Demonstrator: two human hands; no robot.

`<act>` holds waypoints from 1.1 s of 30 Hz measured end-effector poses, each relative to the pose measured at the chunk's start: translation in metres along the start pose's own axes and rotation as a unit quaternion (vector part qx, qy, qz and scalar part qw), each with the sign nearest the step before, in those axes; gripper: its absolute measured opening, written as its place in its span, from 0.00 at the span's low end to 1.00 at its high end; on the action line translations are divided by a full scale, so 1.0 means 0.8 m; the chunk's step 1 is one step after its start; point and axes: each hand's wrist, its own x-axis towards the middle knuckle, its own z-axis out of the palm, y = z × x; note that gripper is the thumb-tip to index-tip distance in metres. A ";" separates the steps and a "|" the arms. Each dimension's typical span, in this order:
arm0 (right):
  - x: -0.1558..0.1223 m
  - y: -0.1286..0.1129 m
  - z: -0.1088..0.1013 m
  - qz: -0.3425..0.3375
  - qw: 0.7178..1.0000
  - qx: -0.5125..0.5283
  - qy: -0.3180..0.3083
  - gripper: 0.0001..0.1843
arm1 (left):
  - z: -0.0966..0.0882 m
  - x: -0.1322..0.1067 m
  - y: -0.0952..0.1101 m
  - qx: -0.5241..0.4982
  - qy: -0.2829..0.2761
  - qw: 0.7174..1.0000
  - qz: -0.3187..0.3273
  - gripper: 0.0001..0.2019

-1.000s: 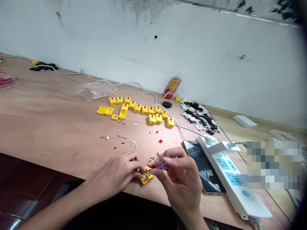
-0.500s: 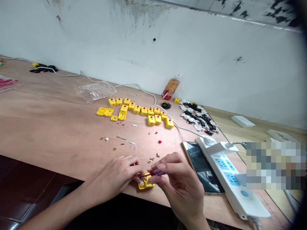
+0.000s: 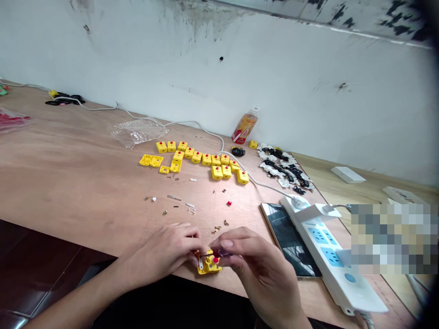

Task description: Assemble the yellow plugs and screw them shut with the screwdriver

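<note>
An open yellow plastic housing [image 3: 210, 267] lies at the front edge of the table, with a red button [image 3: 216, 260] and a white strip [image 3: 200, 263] in it. My left hand [image 3: 174, 246] is closed at the left side of the housing, thumb and fingers gripping its edge. Between the thumb and fingers of my right hand [image 3: 260, 265] is a small screwdriver [image 3: 224, 252] with a see-through reddish-purple handle. Its thin shaft points left over the housing toward my left fingertips; the tip's exact contact is hidden.
Several yellow boxes with red buttons [image 3: 206, 159] stand in rows behind. Small screws [image 3: 217, 227], metal strips [image 3: 174, 198] and a red cap [image 3: 229, 203] lie scattered nearer. To the right are a phone [image 3: 291, 242], a white power strip [image 3: 336, 256] and black-and-white parts [image 3: 284, 167].
My right hand has shifted slightly down and to the right with the screwdriver. The red button in the housing now shows beneath it. My left hand stays at the housing.
</note>
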 end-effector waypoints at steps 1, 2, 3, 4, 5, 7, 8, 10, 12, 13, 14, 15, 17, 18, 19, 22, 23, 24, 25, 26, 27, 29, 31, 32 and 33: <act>-0.001 0.000 0.003 -0.015 1.000 -0.004 0.025 0.19 | 0.000 0.000 0.001 -0.005 0.000 1.000 -0.005 0.09; -0.003 0.000 0.007 -0.028 0.998 -0.012 0.051 0.21 | 0.000 0.000 0.002 -0.012 -0.002 1.000 -0.009 0.09; -0.005 0.000 0.010 -0.040 0.996 -0.023 0.075 0.24 | 0.001 0.000 0.002 -0.018 -0.001 1.000 -0.010 0.09; -0.008 0.001 0.012 -0.051 0.995 -0.033 0.085 0.27 | 0.001 -0.001 0.002 -0.022 0.001 1.000 -0.010 0.08; -0.011 0.002 0.014 -0.054 0.995 -0.042 0.077 0.28 | 0.002 -0.001 0.001 -0.026 0.004 1.000 -0.009 0.08; -0.015 0.005 0.016 -0.040 0.997 -0.055 0.028 0.29 | 0.004 -0.001 0.000 -0.033 0.012 0.999 -0.002 0.07; -0.016 0.006 0.017 -0.028 0.998 -0.058 0.005 0.28 | 0.005 -0.001 -0.001 -0.036 0.019 0.999 0.004 0.07; -0.016 0.009 0.019 -0.017 0.998 -0.058 -0.003 0.28 | 0.006 -0.001 -0.003 -0.038 0.025 0.999 0.004 0.06; -0.014 0.011 0.022 -0.037 0.996 -0.063 0.051 0.29 | 0.006 -0.001 -0.003 -0.039 0.022 0.999 -0.007 0.07; -0.013 0.011 0.022 -0.048 0.994 -0.066 0.078 0.30 | 0.006 -0.001 -0.002 -0.040 0.018 0.999 -0.015 0.07; -0.013 0.011 0.022 -0.057 0.992 -0.065 0.092 0.30 | 0.005 -0.001 -0.002 -0.044 0.013 0.999 -0.020 0.07; -0.013 0.010 0.021 -0.054 0.993 -0.061 0.085 0.30 | 0.005 -0.001 -0.001 -0.048 0.010 0.999 -0.021 0.07; -0.014 0.007 0.017 -0.018 0.999 -0.047 0.019 0.27 | 0.003 -0.001 0.001 -0.053 0.011 0.998 -0.018 0.04; -0.014 0.006 0.015 0.008 0.999 -0.043 -0.016 0.25 | 0.003 -0.001 0.002 -0.052 0.011 0.998 -0.018 0.03; -0.015 0.005 0.014 0.027 0.998 -0.039 -0.038 0.23 | 0.002 0.000 0.003 -0.050 0.011 0.999 -0.018 0.03; -0.016 0.006 0.014 0.016 0.999 -0.028 0.002 0.24 | 0.002 0.001 0.005 -0.048 0.007 0.998 -0.029 0.05; -0.016 0.008 0.015 -0.003 0.999 -0.027 0.033 0.25 | 0.002 0.001 0.005 -0.050 0.005 0.998 -0.033 0.06; -0.016 0.010 0.016 -0.022 0.998 -0.030 0.058 0.28 | 0.003 0.002 0.005 -0.053 0.006 0.998 -0.035 0.07; -0.015 0.011 0.017 -0.034 0.997 -0.039 0.064 0.30 | 0.004 0.002 0.004 -0.054 0.009 0.998 -0.036 0.07; -0.015 0.011 0.016 -0.036 0.997 -0.050 0.050 0.31 | 0.004 0.002 0.004 -0.054 0.013 0.998 -0.036 0.07; -0.014 0.011 0.015 -0.030 0.998 -0.057 0.022 0.30 | 0.005 0.002 0.004 -0.055 0.017 0.998 -0.032 0.06; -0.014 0.009 0.014 -0.013 0.998 -0.057 -0.035 0.28 | 0.005 0.002 0.004 -0.052 0.023 0.998 -0.025 0.04; -0.016 0.008 0.014 -0.027 0.998 -0.045 -0.030 0.29 | 0.004 0.002 0.005 -0.049 0.022 0.998 -0.027 0.04; -0.017 0.009 0.015 -0.045 0.998 -0.041 0.000 0.31 | 0.004 0.002 0.006 -0.049 0.018 0.998 -0.028 0.06; -0.017 0.009 0.016 -0.063 0.997 -0.040 0.032 0.34 | 0.003 0.002 0.006 -0.048 0.013 0.998 -0.029 0.07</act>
